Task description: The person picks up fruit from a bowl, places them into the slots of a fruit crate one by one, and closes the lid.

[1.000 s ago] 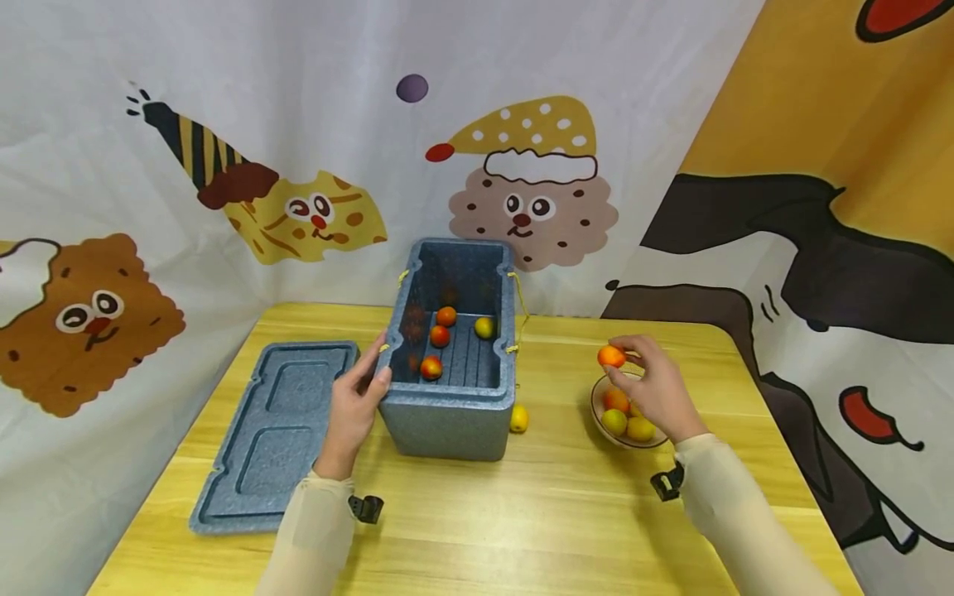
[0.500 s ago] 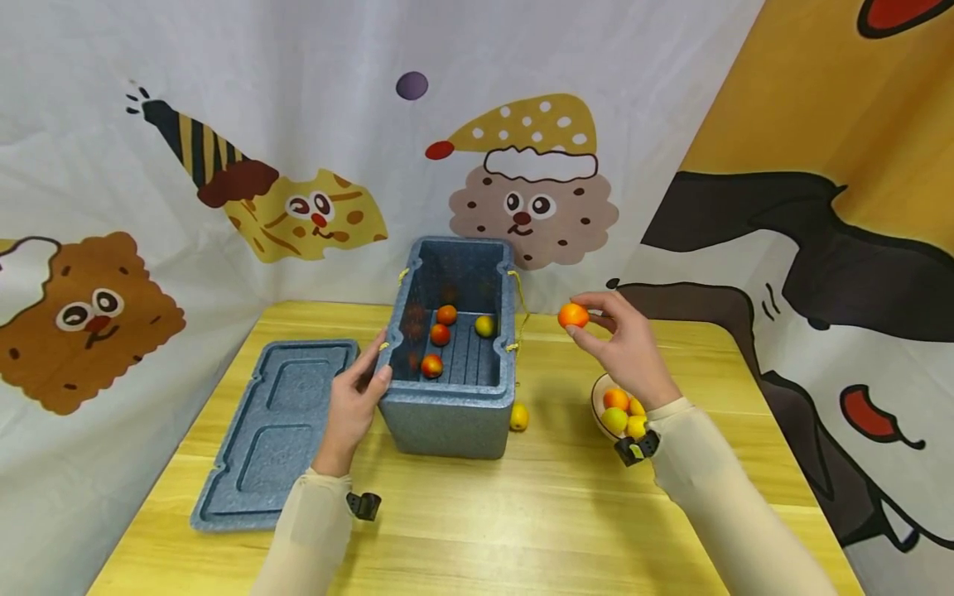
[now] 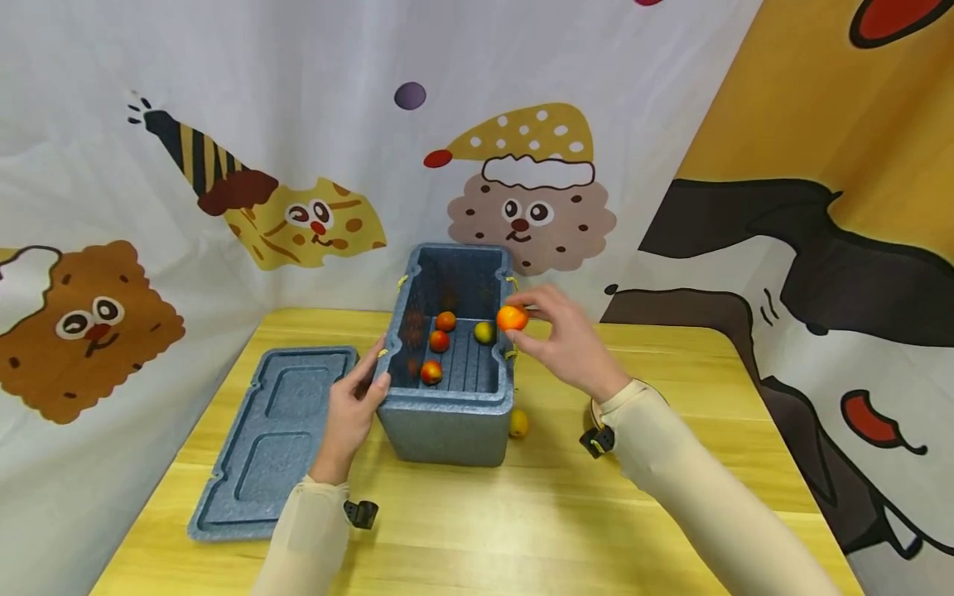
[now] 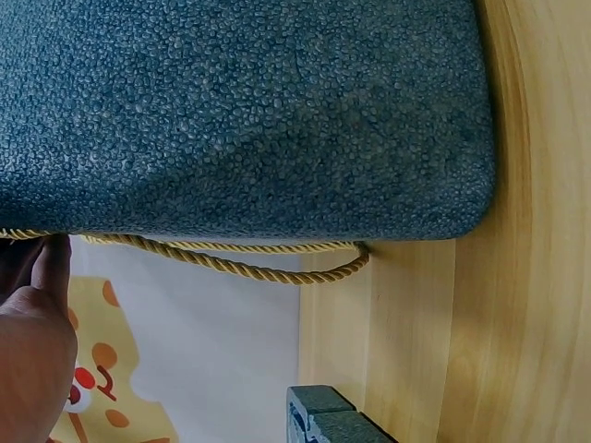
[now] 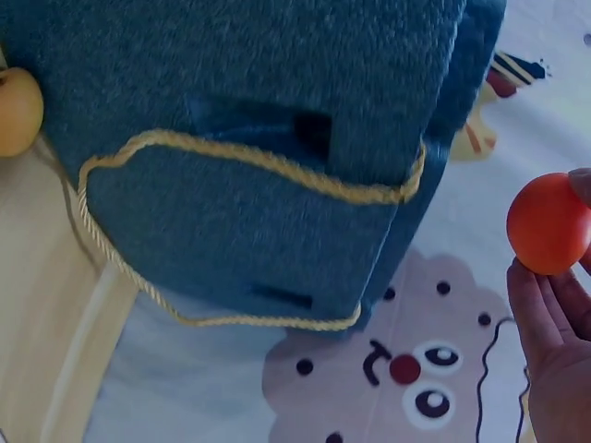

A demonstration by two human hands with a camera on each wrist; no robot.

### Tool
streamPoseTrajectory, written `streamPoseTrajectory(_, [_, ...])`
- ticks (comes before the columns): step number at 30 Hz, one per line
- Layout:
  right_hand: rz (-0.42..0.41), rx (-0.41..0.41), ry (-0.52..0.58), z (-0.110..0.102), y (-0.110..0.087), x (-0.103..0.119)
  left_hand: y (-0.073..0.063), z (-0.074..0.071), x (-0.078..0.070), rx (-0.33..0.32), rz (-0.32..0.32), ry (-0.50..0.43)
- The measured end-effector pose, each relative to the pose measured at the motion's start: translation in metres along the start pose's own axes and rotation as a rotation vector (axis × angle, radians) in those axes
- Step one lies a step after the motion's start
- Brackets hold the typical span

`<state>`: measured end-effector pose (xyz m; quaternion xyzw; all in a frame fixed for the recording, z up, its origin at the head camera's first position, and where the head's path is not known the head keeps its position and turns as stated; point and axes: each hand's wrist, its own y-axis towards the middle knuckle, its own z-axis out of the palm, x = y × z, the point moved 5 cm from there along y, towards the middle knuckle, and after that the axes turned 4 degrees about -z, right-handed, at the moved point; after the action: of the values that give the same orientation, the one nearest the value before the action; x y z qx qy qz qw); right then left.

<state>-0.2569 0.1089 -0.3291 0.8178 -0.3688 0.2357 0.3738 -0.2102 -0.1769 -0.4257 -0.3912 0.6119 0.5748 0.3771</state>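
Note:
A speckled grey-blue foam box (image 3: 447,434), its top uncovered, stands on the table. My left hand (image 3: 349,426) grips its near left corner, thumb at the rim and fingers along the outer side. Between the thumb and fingertips of my right hand (image 3: 566,343) is a small round orange fruit (image 3: 512,318), held over the box's right rim. In the right wrist view the same orange fruit (image 5: 548,224) shows in the pinch. Inside, on the ribbed floor, lie several fruits: a red-orange one (image 3: 431,372) near the front and a yellow-green one (image 3: 484,333) at the right.
A grey-blue lid (image 3: 279,439) lies flat at the left. Beside the box's right wall sits a yellow fruit (image 3: 519,423). My right sleeve (image 3: 671,439) mostly hides a bowl. Yellow rope (image 5: 277,171) hangs along the box's side. A printed curtain (image 3: 313,124) stands behind the table.
My right hand has carried the orange fruit leftward from above the bowl to the box's right rim, its sleeve now covering most of the bowl. The left hand stays on the box.

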Motion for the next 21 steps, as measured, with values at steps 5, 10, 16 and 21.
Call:
streamPoseTrajectory(5, [-0.007, 0.038, -0.024, 0.017, 0.008, 0.004, 0.001, -0.003, 0.007, 0.003, -0.008, 0.012])
streamPoseTrajectory(10, [-0.006, 0.067, -0.052, 0.035, 0.012, 0.002, 0.001, -0.006, 0.020, -0.004, 0.007, 0.000])
streamPoseTrajectory(16, [-0.023, 0.113, -0.059, 0.054, 0.015, 0.001, 0.001, -0.006, 0.020, -0.013, 0.031, -0.028])
streamPoseTrajectory(21, [-0.031, 0.160, -0.072, 0.068, 0.014, 0.000, -0.001, -0.006, 0.020, -0.013, 0.025, -0.021])
